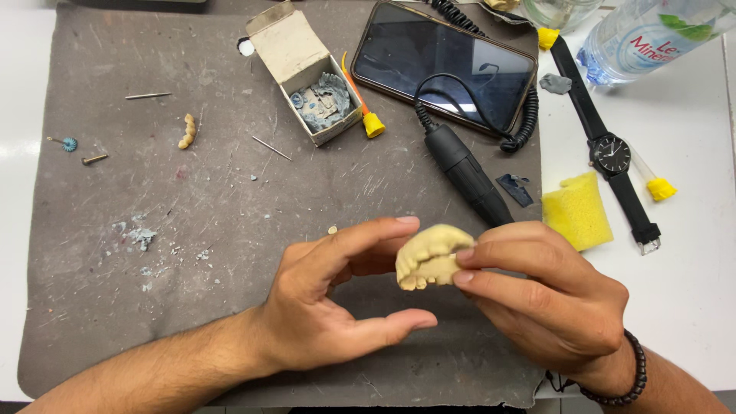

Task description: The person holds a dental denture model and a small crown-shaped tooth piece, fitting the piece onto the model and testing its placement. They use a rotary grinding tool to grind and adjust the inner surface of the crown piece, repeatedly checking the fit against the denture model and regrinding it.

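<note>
I see my right hand pinching a yellow teeth model above the grey mat, grip clamped on its right end. My left hand is beside it, fingers apart, index fingertip touching the model's top. Farther: black handpiece, yellow sponge, small box, phone, watch on the worktop.

- Dental cast: pale yellow, arch-shaped, a row of moulded teeth running along its curved edge.
- It is held up off the grey mat, teeth facing left and down.
- It is pinched at its right end by fingertips; its left end touches a forefinger.
</note>
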Available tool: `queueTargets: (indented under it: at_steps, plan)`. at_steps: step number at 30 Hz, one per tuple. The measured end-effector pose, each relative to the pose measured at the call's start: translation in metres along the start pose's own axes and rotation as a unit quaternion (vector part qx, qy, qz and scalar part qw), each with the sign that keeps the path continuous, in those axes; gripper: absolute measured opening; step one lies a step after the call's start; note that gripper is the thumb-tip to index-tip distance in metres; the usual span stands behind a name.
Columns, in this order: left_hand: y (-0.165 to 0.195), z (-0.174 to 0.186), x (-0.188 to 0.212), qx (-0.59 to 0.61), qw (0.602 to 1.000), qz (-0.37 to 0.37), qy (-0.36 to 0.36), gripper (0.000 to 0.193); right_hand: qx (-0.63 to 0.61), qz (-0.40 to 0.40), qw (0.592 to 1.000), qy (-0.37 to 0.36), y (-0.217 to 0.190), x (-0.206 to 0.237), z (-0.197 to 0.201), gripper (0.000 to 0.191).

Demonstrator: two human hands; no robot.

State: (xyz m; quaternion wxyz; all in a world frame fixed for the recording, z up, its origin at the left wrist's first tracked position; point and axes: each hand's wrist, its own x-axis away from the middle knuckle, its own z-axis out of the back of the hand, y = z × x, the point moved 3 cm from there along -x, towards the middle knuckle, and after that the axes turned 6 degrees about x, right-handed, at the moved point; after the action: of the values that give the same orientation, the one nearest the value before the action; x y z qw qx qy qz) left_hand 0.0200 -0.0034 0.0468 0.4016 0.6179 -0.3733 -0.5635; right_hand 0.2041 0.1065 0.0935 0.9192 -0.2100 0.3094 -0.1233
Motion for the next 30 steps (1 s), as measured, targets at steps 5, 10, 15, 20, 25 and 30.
queueTargets:
  at_steps: [5, 10, 15, 20, 25, 30]
  plan:
    - [0.002, -0.001, 0.004, -0.112, 0.990, -0.084, 0.005, 0.051, -0.017, -0.012, 1.000, 0.010, 0.000, 0.000, -0.003, 0.034]
    - [0.003, 0.001, 0.006, -0.104, 0.987, -0.123, -0.020, 0.047, -0.090, -0.005, 0.996, -0.001, 0.003, -0.005, -0.007, 0.040]
    - [0.002, -0.001, 0.007, -0.080, 0.989, -0.119, -0.027, 0.050, -0.084, -0.012, 0.996, -0.004, 0.005, -0.005, -0.006, 0.040]
    - [0.001, -0.002, 0.007, -0.087, 0.989, -0.114, -0.028, 0.050, -0.098, -0.032, 0.995, -0.003, 0.005, -0.004, -0.008, 0.040]
    - [0.004, -0.004, 0.005, -0.108, 0.986, -0.124, -0.028, 0.054, -0.114, -0.078, 0.990, -0.003, 0.004, 0.006, -0.005, 0.038]
    - [0.001, -0.003, 0.005, -0.085, 0.994, -0.001, -0.064, 0.053, -0.147, -0.057, 0.987, -0.010, 0.010, 0.018, -0.011, 0.051]
